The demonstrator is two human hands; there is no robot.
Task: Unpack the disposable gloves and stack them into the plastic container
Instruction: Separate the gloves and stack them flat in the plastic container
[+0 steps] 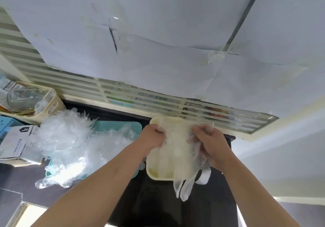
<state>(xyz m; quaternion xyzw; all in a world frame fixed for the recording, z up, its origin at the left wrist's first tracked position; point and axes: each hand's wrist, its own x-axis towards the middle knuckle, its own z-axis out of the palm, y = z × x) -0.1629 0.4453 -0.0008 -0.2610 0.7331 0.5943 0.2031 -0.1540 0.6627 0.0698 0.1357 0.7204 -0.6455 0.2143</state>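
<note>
Half the container [158, 177] under filmy gloves [175, 148]

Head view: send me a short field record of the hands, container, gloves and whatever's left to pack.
left hand: grips gloves over the container
right hand: grips gloves at the container's right edge
container: cream, gloves inside
gloves: some fingers hang over the near rim
pile: loose gloves on the teal tray, left of the container
box: cardboard, far left, beside the pile
</note>
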